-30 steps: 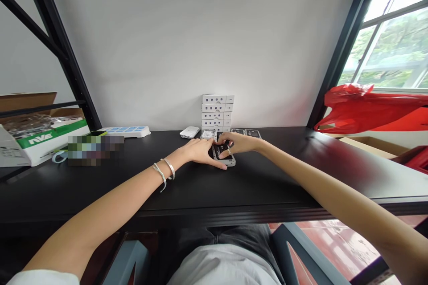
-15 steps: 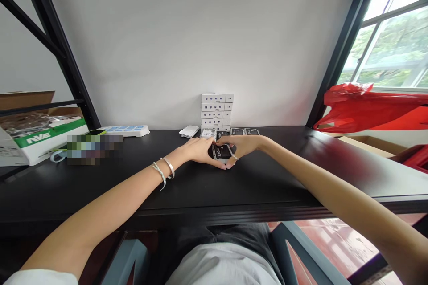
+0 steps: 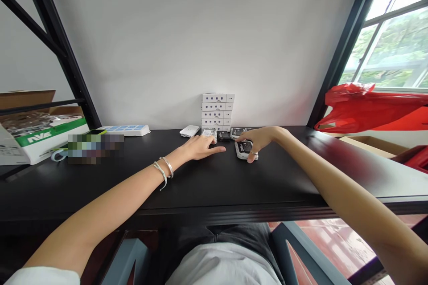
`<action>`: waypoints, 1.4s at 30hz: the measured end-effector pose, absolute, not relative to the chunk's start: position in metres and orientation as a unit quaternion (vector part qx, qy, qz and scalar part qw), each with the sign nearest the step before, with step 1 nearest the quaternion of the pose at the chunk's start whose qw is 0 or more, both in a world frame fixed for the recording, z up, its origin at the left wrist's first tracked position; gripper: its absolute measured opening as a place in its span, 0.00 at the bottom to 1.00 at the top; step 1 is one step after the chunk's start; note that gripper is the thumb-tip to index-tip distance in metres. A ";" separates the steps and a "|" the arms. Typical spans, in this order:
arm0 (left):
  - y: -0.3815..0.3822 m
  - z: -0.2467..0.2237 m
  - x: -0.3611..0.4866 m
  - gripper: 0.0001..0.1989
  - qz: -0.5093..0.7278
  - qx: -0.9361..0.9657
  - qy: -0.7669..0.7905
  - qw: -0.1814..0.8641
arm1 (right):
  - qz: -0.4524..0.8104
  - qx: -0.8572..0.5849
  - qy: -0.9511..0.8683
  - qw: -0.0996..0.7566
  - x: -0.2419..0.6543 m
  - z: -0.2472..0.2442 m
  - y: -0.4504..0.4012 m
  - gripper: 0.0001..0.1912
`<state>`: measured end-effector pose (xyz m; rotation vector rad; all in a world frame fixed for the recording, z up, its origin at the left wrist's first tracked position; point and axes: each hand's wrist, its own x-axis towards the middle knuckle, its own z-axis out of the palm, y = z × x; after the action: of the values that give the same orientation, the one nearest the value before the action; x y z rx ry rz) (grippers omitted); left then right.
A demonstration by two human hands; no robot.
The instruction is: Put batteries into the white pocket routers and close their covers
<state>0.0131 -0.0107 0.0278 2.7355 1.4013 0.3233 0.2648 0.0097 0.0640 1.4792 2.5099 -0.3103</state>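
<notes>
Hands were apart: right hand held a flat black-and-white device on the black table, and open left hand touched a small white pack; careless push could topple the stacked white boxes.

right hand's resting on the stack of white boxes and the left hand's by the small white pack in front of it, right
No: the right hand isn't on the stack of white boxes. The head view shows it on a black-and-white device on the black table, right of the stack. The left hand is by the small white pack.
</notes>
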 end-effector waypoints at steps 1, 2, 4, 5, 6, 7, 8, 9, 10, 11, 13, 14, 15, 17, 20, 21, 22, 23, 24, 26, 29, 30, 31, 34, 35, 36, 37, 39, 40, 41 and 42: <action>-0.010 0.027 0.013 0.39 0.107 0.885 0.453 0.023 | -0.103 0.507 0.848 0.112 0.267 0.064 0.012 0.55; -0.010 0.026 0.014 0.39 0.108 0.885 0.453 0.022 | -0.103 0.508 0.847 0.114 0.268 0.063 0.013 0.54; -0.009 0.026 0.014 0.39 0.108 0.885 0.452 0.023 | -0.107 0.507 0.848 0.109 0.268 0.062 0.014 0.52; -0.009 0.026 0.014 0.39 0.107 0.885 0.452 0.024 | -0.109 0.507 0.848 0.104 0.267 0.062 0.015 0.51; -0.009 0.026 0.014 0.39 0.107 0.885 0.452 0.024 | -0.112 0.509 0.847 0.099 0.266 0.061 0.015 0.49; -0.009 0.026 0.014 0.38 0.106 0.885 0.452 0.024 | -0.116 0.512 0.845 0.096 0.266 0.062 0.015 0.49; -0.009 0.026 0.014 0.38 0.106 0.885 0.452 0.023 | -0.122 0.516 0.843 0.095 0.266 0.062 0.015 0.49; -0.009 0.026 0.014 0.38 0.106 0.886 0.452 0.021 | -0.129 0.519 0.839 0.097 0.266 0.062 0.014 0.50; -0.009 0.026 0.014 0.38 0.106 0.886 0.452 0.019 | -0.136 0.523 0.836 0.098 0.266 0.063 0.015 0.50; -0.009 0.026 0.015 0.38 0.105 0.886 0.452 0.018 | -0.142 0.527 0.832 0.098 0.267 0.063 0.015 0.51; -0.009 0.026 0.015 0.38 0.103 0.886 0.453 0.015 | -0.156 0.535 0.825 0.095 0.270 0.063 0.016 0.52; -0.009 0.025 0.014 0.38 0.102 0.885 0.453 0.014 | -0.163 0.537 0.823 0.090 0.272 0.062 0.017 0.52; -0.009 0.025 0.014 0.38 0.100 0.886 0.453 0.013 | -0.170 0.539 0.821 0.083 0.274 0.062 0.019 0.53; -0.009 0.025 0.014 0.37 0.099 0.887 0.450 0.012 | -0.184 0.539 0.819 0.070 0.279 0.061 0.022 0.53; -0.009 0.025 0.014 0.35 0.122 0.888 0.442 0.008 | -0.187 0.537 0.819 0.076 0.285 0.060 0.027 0.55; -0.008 0.026 0.014 0.34 0.139 0.886 0.442 0.003 | -0.177 0.537 0.822 0.073 0.286 0.060 0.028 0.55; -0.007 0.026 0.013 0.33 0.159 0.882 0.444 -0.008 | -0.162 0.535 0.827 0.062 0.285 0.060 0.028 0.55; -0.005 0.026 0.012 0.31 0.179 0.875 0.450 -0.025 | -0.141 0.527 0.837 0.038 0.282 0.059 0.028 0.53; -0.003 0.027 0.011 0.30 0.197 0.864 0.460 -0.047 | -0.117 0.513 0.850 0.002 0.277 0.058 0.027 0.51; 0.002 0.028 0.007 0.27 0.221 0.842 0.485 -0.087 | -0.071 0.463 0.880 -0.078 0.263 0.053 0.024 0.43; 0.010 0.029 0.000 0.26 0.233 0.819 0.514 -0.104 | -0.013 0.385 0.911 -0.147 0.234 0.039 0.019 0.33; 0.012 0.028 -0.003 0.26 0.234 0.815 0.520 -0.101 | 0.008 0.367 0.917 -0.155 0.225 0.033 0.017 0.30; 0.014 0.028 -0.004 0.27 0.235 0.811 0.526 -0.099 | 0.028 0.353 0.921 -0.159 0.217 0.028 0.017 0.28; 0.017 0.026 -0.006 0.27 0.238 0.803 0.538 -0.092 | 0.074 0.330 0.925 -0.171 0.202 0.020 0.015 0.18; 0.017 0.026 -0.006 0.26 0.239 0.802 0.540 -0.088 | 0.079 0.332 0.924 -0.173 0.200 0.020 0.015 0.16; 0.018 0.025 -0.006 0.25 0.239 0.802 0.540 -0.083 | 0.078 0.335 0.923 -0.170 0.200 0.021 0.014 0.13; 0.018 0.025 -0.005 0.24 0.239 0.803 0.540 -0.077 | 0.074 0.336 0.925 -0.161 0.201 0.023 0.013 0.11; 0.020 0.025 -0.006 0.21 0.237 0.812 0.530 -0.063 | 0.066 0.326 0.934 -0.132 0.204 0.028 0.009 0.08; 0.020 0.026 -0.007 0.21 0.235 0.822 0.516 -0.049 | 0.064 0.314 0.940 -0.118 0.206 0.030 0.006 0.08; 0.021 0.027 -0.009 0.22 0.234 0.836 0.496 -0.027 | 0.062 0.297 0.947 -0.108 0.208 0.033 0.003 0.07; 0.022 0.028 -0.011 0.24 0.231 0.851 0.471 -0.001 | 0.060 0.279 0.953 -0.103 0.210 0.035 0.000 0.06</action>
<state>-0.0108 0.0216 0.0285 2.6768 1.4801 0.7264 0.2099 0.0000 0.0355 0.9375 3.2073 0.2013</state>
